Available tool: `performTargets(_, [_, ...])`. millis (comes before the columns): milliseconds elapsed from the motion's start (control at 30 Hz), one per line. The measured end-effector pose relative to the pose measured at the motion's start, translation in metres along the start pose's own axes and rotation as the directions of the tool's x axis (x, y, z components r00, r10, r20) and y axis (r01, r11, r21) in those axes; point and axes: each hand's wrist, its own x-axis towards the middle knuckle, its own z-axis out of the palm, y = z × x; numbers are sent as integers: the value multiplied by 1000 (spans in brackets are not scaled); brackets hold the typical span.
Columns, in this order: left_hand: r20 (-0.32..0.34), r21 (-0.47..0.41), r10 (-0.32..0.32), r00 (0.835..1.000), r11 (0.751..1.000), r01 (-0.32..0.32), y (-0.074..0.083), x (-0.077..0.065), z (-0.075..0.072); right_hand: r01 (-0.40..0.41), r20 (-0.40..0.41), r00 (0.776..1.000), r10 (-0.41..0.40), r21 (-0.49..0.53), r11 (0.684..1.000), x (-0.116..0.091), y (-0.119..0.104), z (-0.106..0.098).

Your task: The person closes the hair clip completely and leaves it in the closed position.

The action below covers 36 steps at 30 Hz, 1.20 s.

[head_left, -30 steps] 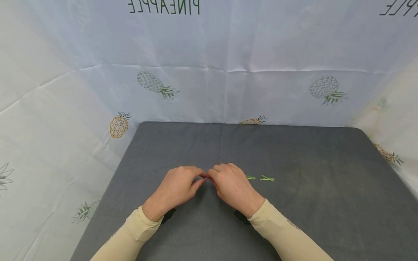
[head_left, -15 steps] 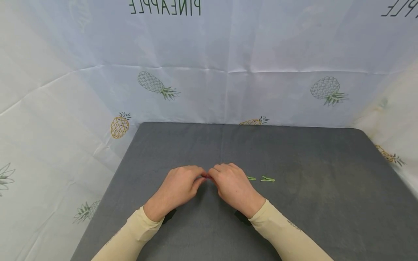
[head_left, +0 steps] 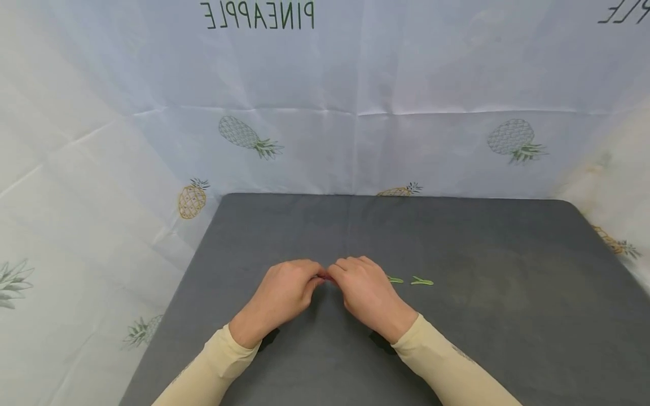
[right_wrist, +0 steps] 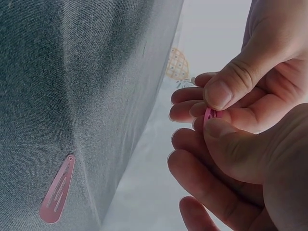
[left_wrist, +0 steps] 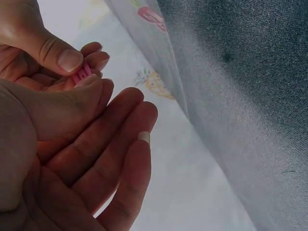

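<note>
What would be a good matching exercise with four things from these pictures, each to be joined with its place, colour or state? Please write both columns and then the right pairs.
Column one
1. Bright pink hair clip
2. Sleeves
3. Pale pink hair clip
4. Green hair clips

Column two
A. Lying on grey fabric, at lower left in the right wrist view
B. To the right of the right hand in the head view
C. Pinched by the left hand and the right hand
D. Pale yellow

Right pairs: 1-C, 2-D, 3-A, 4-B
</note>
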Motion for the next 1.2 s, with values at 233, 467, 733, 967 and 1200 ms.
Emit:
performTargets(233, [-7,1,8,1000,1000,-8,2,-2,0,19,-29,999,-18,22,1000,-3,-1,1])
performTargets(467, [-25,17,21,999,1000,-20,1,-2,2,30,-27,999,-29,22,999,-1,0,2])
performTargets(733, [-20,13,6,1000,1000,-6,1,-2,2,30,-16,999,-30,16,999,-1,1,1])
performTargets(967, [-17,24,20,1000,1000,-20,1,-2,3,25,-12,1000,-25,8,1000,-2,1,2])
performTargets(1200, [-17,31,26,1000,999,-26,2,0,2,23,-14,1000,-23,3,1000,-2,2,3])
